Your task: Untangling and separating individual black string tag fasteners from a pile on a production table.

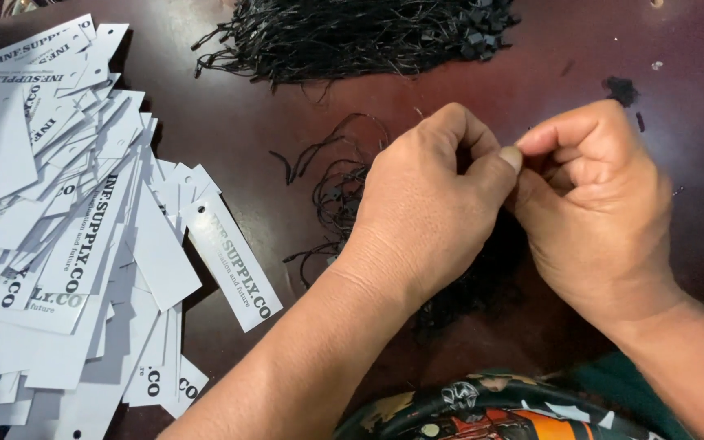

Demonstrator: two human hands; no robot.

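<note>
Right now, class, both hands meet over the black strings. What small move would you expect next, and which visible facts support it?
Probably the left hand reaches to the white tag pile for one tag. The right hand and the left pinch together at the fingertips, seemingly on one black string, though it is hidden; a small bunch of strings lies beneath them, and no tag is held.

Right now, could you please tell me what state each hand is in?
Left hand: closed, fingertips pinched against the right; what it grips cannot be told.
Right hand: closed, pinching at the same spot; contents hidden.
</note>
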